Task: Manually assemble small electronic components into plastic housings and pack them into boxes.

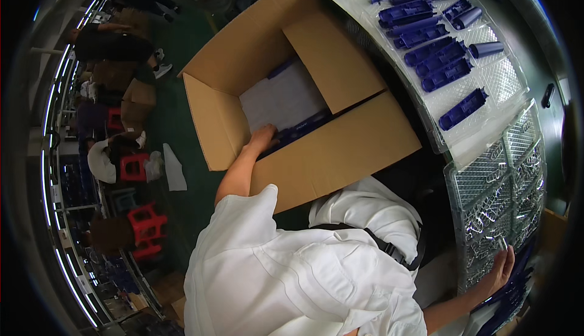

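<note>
My left hand (263, 136) reaches into an open cardboard box (340, 153), at its near left inner side. Its fingers bend down beside a row of dark blue plastic parts (302, 128) lying along the near wall; their tips are hidden, so any grip is unclear. A pale grey-white sheet (283, 96) covers much of the box's inside. Far to the right, my right hand (502, 267) is closed, its fingertips pinching a small shiny piece (503, 244). That hand is over a clear divided tray (460, 196) holding many small shiny metal-looking pieces.
Dark blue plastic housings (447, 62) lie on a clear textured tray (486, 83) at the upper right. More blue parts (508, 299) are below my right hand. At the left, red stools (146, 229) and other people (115, 50) occupy the green floor's far side.
</note>
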`<state>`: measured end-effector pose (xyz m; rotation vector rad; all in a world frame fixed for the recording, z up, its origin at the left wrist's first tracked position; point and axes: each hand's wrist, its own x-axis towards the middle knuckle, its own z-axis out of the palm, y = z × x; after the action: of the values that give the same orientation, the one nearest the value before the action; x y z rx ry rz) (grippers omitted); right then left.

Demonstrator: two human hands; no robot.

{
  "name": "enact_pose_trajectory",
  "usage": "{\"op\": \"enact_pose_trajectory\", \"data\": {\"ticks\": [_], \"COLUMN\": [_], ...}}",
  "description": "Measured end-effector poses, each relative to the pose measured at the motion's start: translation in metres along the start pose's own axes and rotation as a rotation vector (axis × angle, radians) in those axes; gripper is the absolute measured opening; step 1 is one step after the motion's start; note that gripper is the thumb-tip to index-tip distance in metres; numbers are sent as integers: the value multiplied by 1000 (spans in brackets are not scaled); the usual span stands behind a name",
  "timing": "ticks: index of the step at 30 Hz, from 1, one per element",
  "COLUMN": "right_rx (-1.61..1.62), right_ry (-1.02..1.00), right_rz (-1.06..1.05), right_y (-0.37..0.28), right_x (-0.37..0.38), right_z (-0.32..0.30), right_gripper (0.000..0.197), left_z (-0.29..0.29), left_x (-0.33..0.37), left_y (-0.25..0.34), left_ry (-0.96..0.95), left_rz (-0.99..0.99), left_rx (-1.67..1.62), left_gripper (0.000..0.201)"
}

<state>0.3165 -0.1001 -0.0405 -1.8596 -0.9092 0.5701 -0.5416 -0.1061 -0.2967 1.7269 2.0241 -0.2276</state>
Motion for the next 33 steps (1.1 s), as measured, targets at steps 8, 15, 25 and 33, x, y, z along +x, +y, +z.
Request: {"op": "enact_pose_trajectory", "data": {"ticks": [8,15,25,33], "right_rx": [126,252,281,274], "right_ry": [19,108,-39,-14], "right_rz": [32,-48,-125,-499], "right_y": [-7,-89,-60,-138], "right_x": [-20,-44,-37,-80], "right_z": [-3,55,23,55], "right_gripper": [35,25,18,14], "left_z": [-50,-181,-199,-165], "left_x": [-25,-16,-74,-89], "left_y": [-3,111,473,562], "left_ry": [384,709,-860,-1237], "left_rz": [-220,-25,498,539], "left_rx": [-510,-1992,-1944,-1657], "left_gripper": [44,47,55,55]}}
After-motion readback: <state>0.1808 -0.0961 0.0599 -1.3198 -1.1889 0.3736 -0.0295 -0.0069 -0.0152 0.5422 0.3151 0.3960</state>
